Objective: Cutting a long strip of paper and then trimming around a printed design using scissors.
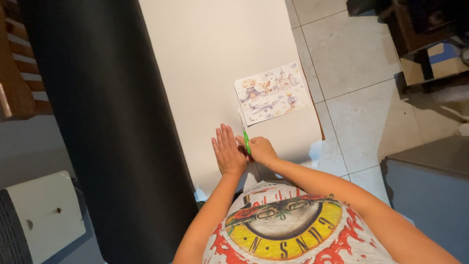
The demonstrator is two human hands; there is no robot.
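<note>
Your left hand [228, 151] lies palm down on the large off-white sheet of paper [205, 58], fingers straight, close together and pointing toward 12 o'clock; it grips nothing and only presses the sheet flat. Your right hand [260, 149], touching the left at its 3 o'clock side, is curled closed around a slim green-handled craft knife [246, 141], the handle running between the fingers and the pale blade end reaching toward 11 o'clock onto the sheet; whether the tip touches the paper cannot be told. At 1 o'clock from both hands, near but apart from them, lies a small rectangular printed picture in pastel colours [272, 93], showing cartoon children, a castle and an aeroplane, tilted with its right end raised; it rests on the off-white sheet close to that sheet's right edge. The sheet runs from your body toward 12 o'clock and overlies a broad black matte board [107, 122] that shows along its 9 o'clock side. At 3 o'clock, pale square floor tiles [351, 58] with thin dark joints. At 1 to 2 o'clock, far off, dark wooden furniture with a cardboard piece [430, 58]. At 8 o'clock, a cream-coloured panel with small holes [44, 215]. At 6 o'clock, your grey printed T-shirt with a yellow and red motif [288, 230].
</note>
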